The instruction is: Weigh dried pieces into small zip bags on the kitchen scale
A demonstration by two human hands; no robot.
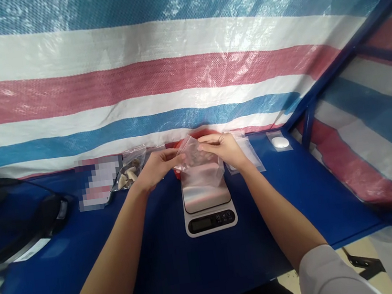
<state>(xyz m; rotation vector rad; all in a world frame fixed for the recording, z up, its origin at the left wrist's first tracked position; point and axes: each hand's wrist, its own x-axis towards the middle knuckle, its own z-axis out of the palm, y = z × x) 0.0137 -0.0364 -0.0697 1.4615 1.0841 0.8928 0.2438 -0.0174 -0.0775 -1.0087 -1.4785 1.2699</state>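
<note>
My left hand (157, 167) and my right hand (222, 149) both pinch the top edge of a clear plastic zip bag (201, 168), held upright above a small kitchen scale (208, 207) with a steel platform. The bag hangs down over the scale's far edge. A red object (204, 133) shows behind the bag, mostly hidden by it and my hands.
A blue table (167, 261) carries a clear bag of pale pieces (130, 171) at left, a blurred label (98, 181), more flat clear bags (251, 154) at right, and a small bagged white object (280, 142). Dark gear (14, 224) sits far left. Striped tarp (136, 77) walls the back and right.
</note>
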